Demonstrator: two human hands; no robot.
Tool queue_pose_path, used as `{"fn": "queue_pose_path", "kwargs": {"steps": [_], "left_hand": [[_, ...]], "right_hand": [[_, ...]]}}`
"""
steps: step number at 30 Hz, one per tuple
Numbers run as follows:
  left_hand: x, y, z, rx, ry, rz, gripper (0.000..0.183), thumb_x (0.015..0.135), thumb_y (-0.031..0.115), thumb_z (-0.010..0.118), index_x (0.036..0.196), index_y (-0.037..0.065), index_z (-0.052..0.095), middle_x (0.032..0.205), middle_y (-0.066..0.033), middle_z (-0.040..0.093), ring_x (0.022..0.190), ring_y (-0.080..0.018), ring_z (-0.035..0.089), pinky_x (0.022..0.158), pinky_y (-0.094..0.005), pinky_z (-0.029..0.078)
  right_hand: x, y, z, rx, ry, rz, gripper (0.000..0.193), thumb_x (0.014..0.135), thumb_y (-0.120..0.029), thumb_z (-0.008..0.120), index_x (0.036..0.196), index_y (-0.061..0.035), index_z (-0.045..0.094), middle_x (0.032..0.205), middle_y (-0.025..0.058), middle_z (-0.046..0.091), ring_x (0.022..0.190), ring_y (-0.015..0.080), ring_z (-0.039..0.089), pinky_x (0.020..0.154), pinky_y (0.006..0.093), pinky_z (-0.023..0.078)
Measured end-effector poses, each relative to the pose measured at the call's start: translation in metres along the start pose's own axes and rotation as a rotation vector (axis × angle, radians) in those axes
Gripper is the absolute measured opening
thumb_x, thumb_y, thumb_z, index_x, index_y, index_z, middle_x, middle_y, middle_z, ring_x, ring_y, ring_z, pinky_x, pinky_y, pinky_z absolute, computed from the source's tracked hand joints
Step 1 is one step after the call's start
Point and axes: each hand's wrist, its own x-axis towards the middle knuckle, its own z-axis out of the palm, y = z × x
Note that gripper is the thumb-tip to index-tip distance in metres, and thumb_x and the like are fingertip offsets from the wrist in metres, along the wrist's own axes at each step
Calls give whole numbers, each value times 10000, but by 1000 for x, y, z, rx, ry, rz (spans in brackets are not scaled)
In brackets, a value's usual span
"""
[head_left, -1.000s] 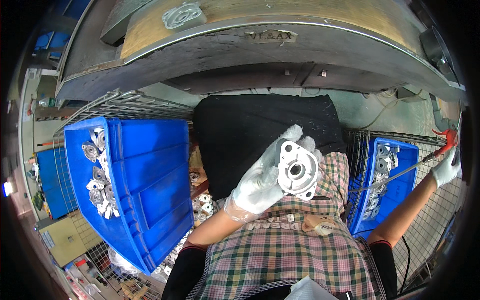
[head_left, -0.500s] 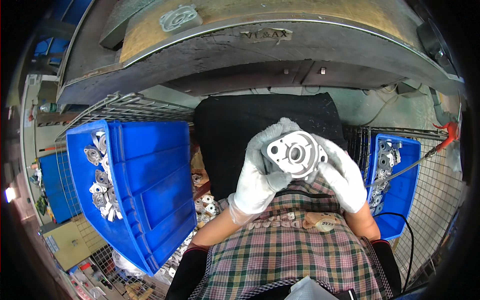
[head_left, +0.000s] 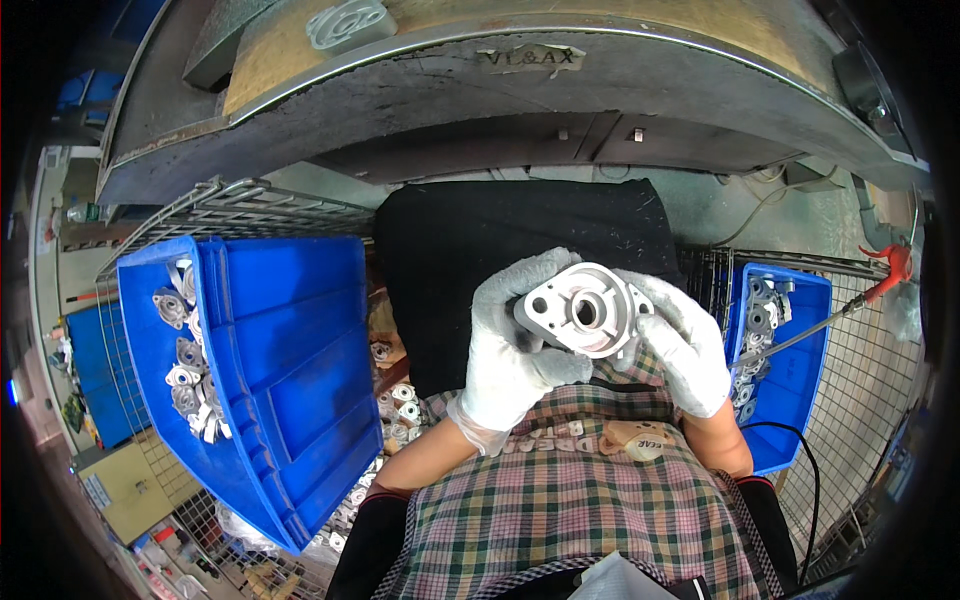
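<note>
Between my two gloved hands is a silver-grey metal casting [head_left: 562, 312], a flange-shaped housing with a round bore in the middle and smaller holes at its ends. My left hand [head_left: 505, 335] wraps round its left side, thumb beneath. At its right end, my right hand [head_left: 680, 345] grips with the thumb and fingers. Both white gloves have grey-stained fingers. The casting's open face is turned up toward me, above my plaid apron [head_left: 560, 490]. Its underside is hidden by the hands.
A tilted blue bin [head_left: 290, 350] of similar castings stands at left, and a smaller blue bin [head_left: 795, 400] at right. Black cloth [head_left: 450, 270] lies beyond my hands. Another casting [head_left: 350, 25] rests on the workbench [head_left: 560, 100]. A red-handled air gun [head_left: 888, 270] hangs at right.
The casting has tilted a little within my hands and its bore shows darker. My left thumb has shifted lower and off its face. The whole view has moved slightly.
</note>
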Motion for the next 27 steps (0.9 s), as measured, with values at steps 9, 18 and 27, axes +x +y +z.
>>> {"fn": "queue_pose_path", "kwargs": {"steps": [9, 18, 27], "left_hand": [[4, 2, -1, 9, -20, 45, 889, 550, 150, 904, 1295, 24, 434, 1303, -143, 495, 1167, -232, 544, 976, -371, 491], [4, 7, 2, 57, 2, 18, 879, 524, 145, 914, 1276, 9, 481, 1290, -151, 522, 1158, -233, 560, 957, -354, 508], [5, 11, -4, 254, -84, -18, 848, 521, 161, 917, 1252, 18, 511, 1298, -158, 505, 1156, -244, 561, 959, -360, 501]], "right_hand": [[2, 1, 2, -12, 17, -54, 403, 915, -109, 564, 1272, 71, 514, 1219, 155, 593, 1104, 189, 564, 965, 309, 426], [3, 4, 0, 3, 19, -56, 405, 914, -111, 561, 1272, 74, 513, 1221, 159, 592, 1102, 203, 571, 970, 317, 426], [6, 11, -1, 21, 13, -76, 400, 920, -111, 554, 1271, 75, 512, 1231, 159, 590, 1105, 198, 572, 966, 314, 431]]}}
